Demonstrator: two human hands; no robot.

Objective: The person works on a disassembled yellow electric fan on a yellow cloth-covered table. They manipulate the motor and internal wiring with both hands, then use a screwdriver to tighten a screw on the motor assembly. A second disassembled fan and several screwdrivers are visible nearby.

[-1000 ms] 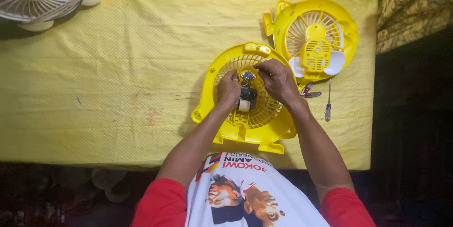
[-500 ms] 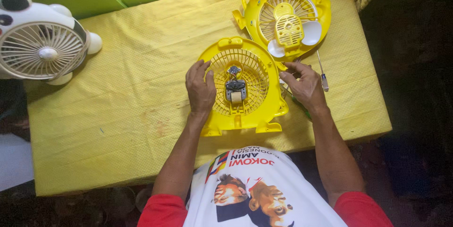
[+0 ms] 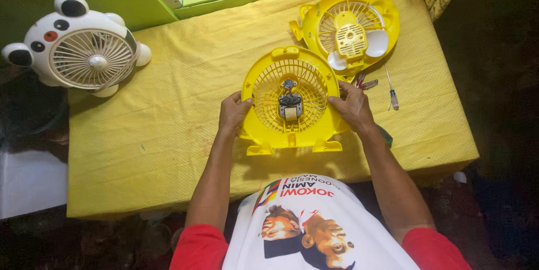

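Left fingers: I see them curled over the left rim of the yellow fan housing (image 3: 292, 101), thumb on the face side; the left hand (image 3: 233, 113) is grasping it.
Right fingers: wrapped round the right rim of the same housing; the right hand (image 3: 351, 106) is clamped on it too, knuckles up.
Held piece: round yellow grille half with two feet pointing toward me, lying flat or nearly flat on the table, a hand on either side.
Motor: a small dark motor block (image 3: 290, 105) sits at the centre of the grille, a short shaft sticking out at its far end. Neither hand touches it.
Second half: another yellow fan shell (image 3: 351, 31) lies just beyond the held one, up and to the right, with white blades showing at its lower rim. I cannot tell whether the two shells touch.
Tools: a thin screwdriver (image 3: 391, 87) lies on the cloth right of my right hand; a red-handled tool (image 3: 368, 83) pokes out beside the second shell.
Surface: table under a yellow cloth (image 3: 168, 107).
Far left: a white panda-shaped fan (image 3: 84, 51), well apart from both hands, at the table's far-left corner.
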